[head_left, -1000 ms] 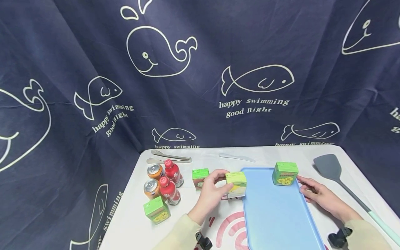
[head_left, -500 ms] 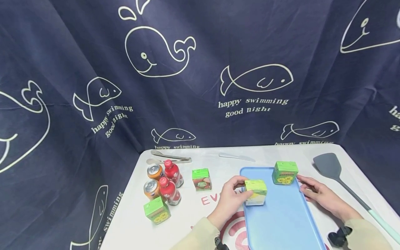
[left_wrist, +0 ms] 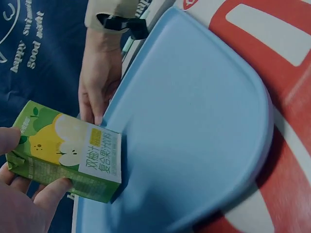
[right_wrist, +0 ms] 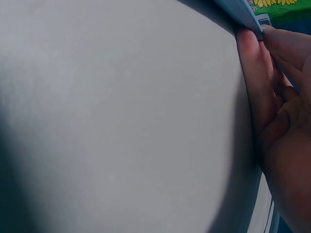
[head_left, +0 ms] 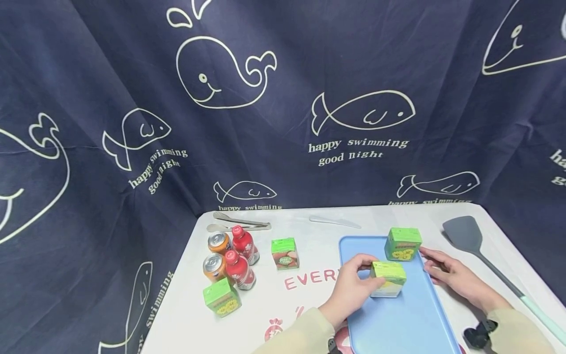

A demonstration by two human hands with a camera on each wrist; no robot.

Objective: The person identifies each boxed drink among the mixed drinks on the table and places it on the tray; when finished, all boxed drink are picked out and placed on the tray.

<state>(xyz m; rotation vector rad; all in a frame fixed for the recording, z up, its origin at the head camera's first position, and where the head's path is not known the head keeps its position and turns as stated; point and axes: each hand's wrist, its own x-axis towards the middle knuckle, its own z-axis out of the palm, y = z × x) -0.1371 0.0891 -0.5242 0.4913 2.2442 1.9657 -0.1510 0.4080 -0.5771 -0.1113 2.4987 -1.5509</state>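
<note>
My left hand [head_left: 353, 290] grips a light-green juice box [left_wrist: 68, 150] by its sides, the thumb on one side and fingers on the other. The box is upright, close over the blue tray [head_left: 393, 324], right of the tray's middle. At the tray's right edge my right hand [head_left: 455, 278] pinches the rim, its fingertips [right_wrist: 249, 44] right at the edge in the right wrist view. Beyond the held box, a green juice box with yellow flowers [head_left: 403, 244] stands in the tray's far right corner.
To the left are two red-capped bottles [head_left: 240, 270], two orange cans [head_left: 215, 265], a flowered green box [head_left: 222, 297] and a red-green box [head_left: 285, 254]. Metal tongs [head_left: 240, 223] and a clear knife [head_left: 334, 222] lie at the back. A grey spatula [head_left: 464, 236] lies at the right.
My left hand has carried the light-green juice box rightward, from beside the tray's left edge to over the tray. My right hand has stayed at the tray's right edge.
</note>
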